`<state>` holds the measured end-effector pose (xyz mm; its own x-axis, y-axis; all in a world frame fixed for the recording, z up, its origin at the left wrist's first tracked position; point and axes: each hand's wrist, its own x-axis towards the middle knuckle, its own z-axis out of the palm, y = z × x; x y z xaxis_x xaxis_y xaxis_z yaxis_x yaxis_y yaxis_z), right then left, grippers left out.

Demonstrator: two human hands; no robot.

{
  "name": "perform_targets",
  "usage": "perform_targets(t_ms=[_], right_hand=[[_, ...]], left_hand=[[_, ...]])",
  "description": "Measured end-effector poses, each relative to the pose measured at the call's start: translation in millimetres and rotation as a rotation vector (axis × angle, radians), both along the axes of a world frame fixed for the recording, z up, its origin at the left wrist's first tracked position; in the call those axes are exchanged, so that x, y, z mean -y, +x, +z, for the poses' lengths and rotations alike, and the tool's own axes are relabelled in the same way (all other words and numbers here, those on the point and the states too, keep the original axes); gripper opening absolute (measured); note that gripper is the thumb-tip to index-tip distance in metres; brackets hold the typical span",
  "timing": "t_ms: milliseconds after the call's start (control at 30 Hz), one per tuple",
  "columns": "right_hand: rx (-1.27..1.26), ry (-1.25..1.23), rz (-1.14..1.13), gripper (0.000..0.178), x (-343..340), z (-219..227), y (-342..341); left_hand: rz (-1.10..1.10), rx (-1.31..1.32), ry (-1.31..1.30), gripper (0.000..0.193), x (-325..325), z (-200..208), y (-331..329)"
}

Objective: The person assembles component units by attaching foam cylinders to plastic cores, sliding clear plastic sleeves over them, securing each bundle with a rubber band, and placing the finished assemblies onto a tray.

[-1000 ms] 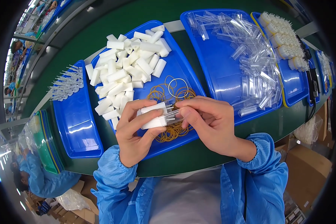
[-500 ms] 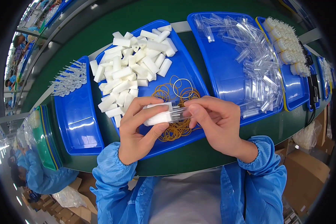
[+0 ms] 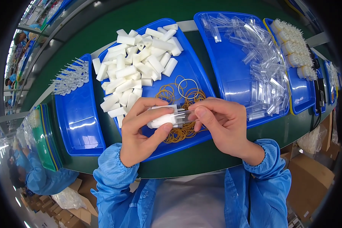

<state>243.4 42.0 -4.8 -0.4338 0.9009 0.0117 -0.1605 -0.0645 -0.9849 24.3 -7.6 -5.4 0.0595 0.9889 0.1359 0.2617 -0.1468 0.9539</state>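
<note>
Fingers and thumb of my left hand (image 3: 135, 131) close on a white foam block (image 3: 160, 121) above the middle blue tray (image 3: 193, 70). A clear plastic tube (image 3: 184, 116) lies against the block's right end, with thin pale parts showing at it; how far they fit together cannot be made out. My right hand (image 3: 230, 127) pinches the tube's right end between thumb and forefinger. Beneath the hands lie tan rubber bands (image 3: 181, 133), partly covered. A heap of white foam blocks (image 3: 135, 68) fills the tray's left part.
On the left, a blue tray (image 3: 79, 127) holds thin-stemmed grey-white parts (image 3: 73, 78). Clear plastic tubes (image 3: 268, 87) fill a tray on the right, beside bundled white parts (image 3: 292, 49). Stacked trays (image 3: 45, 140) stand far left, near another person in blue (image 3: 45, 176).
The whole view has shifted slightly. Both hands keep the same grips on the foam block and the clear tube, with hardly any visible movement between them.
</note>
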Motion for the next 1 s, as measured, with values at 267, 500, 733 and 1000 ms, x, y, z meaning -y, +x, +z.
perform_targets(t_ms=[267,500,733,1000], right_hand=[[0.066,0.085,-0.004,0.020,-0.5,-0.3,-0.6],[0.087,0.053,-0.061,0.020,3.8,1.5,-3.2],[-0.007,-0.147,-0.111,0.020,6.7,-1.3,-6.0],[0.040,-0.120,-0.130,0.017,5.7,-2.2,-7.4]], left_hand=[[-0.012,-0.074,0.011,0.029,-0.1,0.3,0.7],[-0.048,-0.210,0.050,0.031,-0.1,7.1,1.6],[-0.075,-0.300,0.075,0.032,-0.7,5.7,0.3],[-0.064,-0.255,0.057,0.032,-2.4,6.7,0.8]])
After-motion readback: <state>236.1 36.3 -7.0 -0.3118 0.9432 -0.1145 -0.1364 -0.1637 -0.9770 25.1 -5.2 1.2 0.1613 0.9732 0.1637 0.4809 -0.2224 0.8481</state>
